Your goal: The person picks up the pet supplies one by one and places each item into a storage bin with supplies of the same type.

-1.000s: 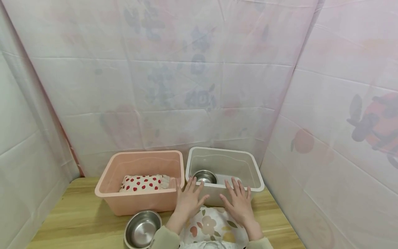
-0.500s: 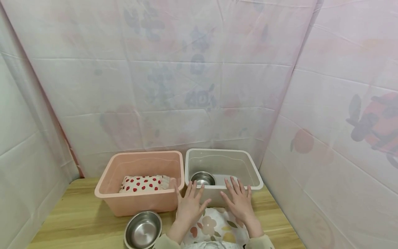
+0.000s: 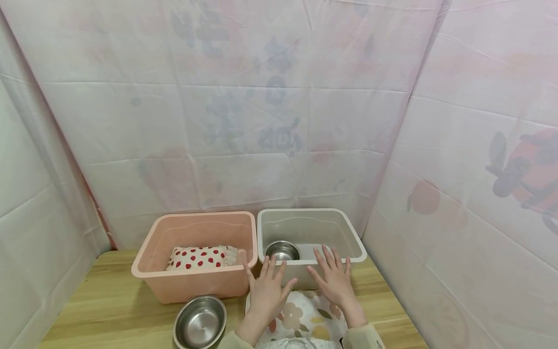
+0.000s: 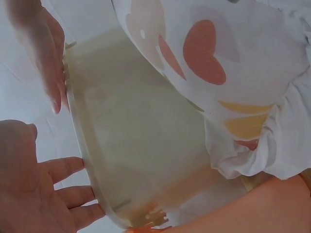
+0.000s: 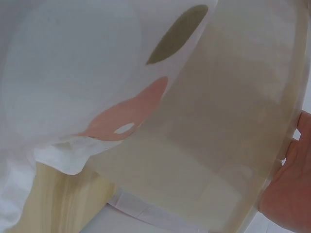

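Left hand and right hand at front rim of grey bin, fingers extended

Contact: both sets of fingers straight and spread, curled round nothing. Left wrist view shows left fingertips touching the rim; right wrist view has the right hand at the same edge, fingertip contact there not clear. The bin's front wall runs between and beneath the two hands.

Just beyond the left fingertips, inside the grey bin: a round steel bowl, upright, at the bin's left end.

Below the palms, on the person's side of the bin: white floral-print cloth with a gathered edge, lying between the forearms and hiding part of the front wall in both wrist views.

Left of the left fingers: pink bin, its near right corner just beside the little finger; cannot tell whether they touch. Rims of the two bins lie close together.

Left of the left wrist, nearer the person: second steel bowl, upright on the wooden table.

Farther left of the left fingers, inside the pink bin: spotted pouch, white with red marks, lying flat.

Farthest, past all fingertips: pale printed curtain behind both bins.
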`<action>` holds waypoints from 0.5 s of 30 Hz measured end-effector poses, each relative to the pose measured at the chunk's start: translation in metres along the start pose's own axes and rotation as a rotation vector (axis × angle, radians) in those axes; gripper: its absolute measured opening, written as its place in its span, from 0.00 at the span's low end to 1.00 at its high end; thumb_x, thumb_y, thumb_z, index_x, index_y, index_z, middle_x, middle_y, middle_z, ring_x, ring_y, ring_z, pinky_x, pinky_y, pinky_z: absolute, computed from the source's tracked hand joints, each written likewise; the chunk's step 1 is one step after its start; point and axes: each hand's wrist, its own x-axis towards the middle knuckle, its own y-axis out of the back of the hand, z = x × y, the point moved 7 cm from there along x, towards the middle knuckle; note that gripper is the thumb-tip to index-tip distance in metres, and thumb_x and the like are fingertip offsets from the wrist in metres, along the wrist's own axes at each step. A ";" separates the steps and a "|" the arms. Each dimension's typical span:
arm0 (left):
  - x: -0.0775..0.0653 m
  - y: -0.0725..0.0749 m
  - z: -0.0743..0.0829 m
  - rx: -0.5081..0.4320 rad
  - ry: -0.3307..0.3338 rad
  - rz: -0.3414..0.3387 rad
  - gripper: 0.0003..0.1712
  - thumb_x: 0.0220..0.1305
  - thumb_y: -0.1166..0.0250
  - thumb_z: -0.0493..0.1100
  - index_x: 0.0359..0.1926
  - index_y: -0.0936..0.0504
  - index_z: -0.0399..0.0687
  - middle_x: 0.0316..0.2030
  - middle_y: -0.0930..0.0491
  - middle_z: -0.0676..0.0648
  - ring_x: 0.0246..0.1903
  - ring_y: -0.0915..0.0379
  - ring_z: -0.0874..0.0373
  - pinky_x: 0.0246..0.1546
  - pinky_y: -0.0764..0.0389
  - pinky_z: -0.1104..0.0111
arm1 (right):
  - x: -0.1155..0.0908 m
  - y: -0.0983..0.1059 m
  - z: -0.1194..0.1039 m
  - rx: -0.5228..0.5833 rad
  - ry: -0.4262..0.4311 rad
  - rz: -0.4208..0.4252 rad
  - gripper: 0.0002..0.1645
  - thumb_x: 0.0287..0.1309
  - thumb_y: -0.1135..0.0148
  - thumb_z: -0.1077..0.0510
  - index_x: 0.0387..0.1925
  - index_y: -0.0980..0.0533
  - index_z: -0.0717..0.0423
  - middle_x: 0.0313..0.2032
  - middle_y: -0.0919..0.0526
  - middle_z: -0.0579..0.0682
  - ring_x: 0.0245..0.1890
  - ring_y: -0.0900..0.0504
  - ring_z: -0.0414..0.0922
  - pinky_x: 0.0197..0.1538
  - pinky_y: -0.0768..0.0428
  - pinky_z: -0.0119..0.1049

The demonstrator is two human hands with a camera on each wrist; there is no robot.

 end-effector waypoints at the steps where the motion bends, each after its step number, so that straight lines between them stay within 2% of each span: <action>1: 0.000 0.001 0.001 0.000 0.002 0.001 0.34 0.69 0.52 0.67 0.66 0.25 0.55 0.68 0.33 0.41 0.69 0.40 0.45 0.62 0.61 0.29 | 0.000 0.000 0.001 0.003 0.005 0.000 0.39 0.67 0.47 0.39 0.72 0.38 0.53 0.72 0.41 0.60 0.72 0.50 0.64 0.66 0.64 0.71; 7: 0.000 0.004 0.005 -0.015 0.024 -0.003 0.35 0.69 0.52 0.68 0.65 0.24 0.53 0.67 0.32 0.42 0.69 0.40 0.45 0.63 0.61 0.29 | 0.004 0.004 0.002 0.029 0.026 -0.003 0.39 0.66 0.46 0.40 0.72 0.38 0.53 0.72 0.41 0.60 0.72 0.51 0.65 0.66 0.65 0.71; 15: -0.002 0.006 0.010 -0.019 0.035 -0.021 0.38 0.69 0.58 0.71 0.66 0.25 0.53 0.68 0.34 0.41 0.70 0.42 0.45 0.63 0.59 0.30 | 0.008 0.006 0.005 0.028 0.020 -0.041 0.39 0.67 0.47 0.40 0.73 0.39 0.53 0.73 0.44 0.59 0.73 0.52 0.64 0.66 0.65 0.71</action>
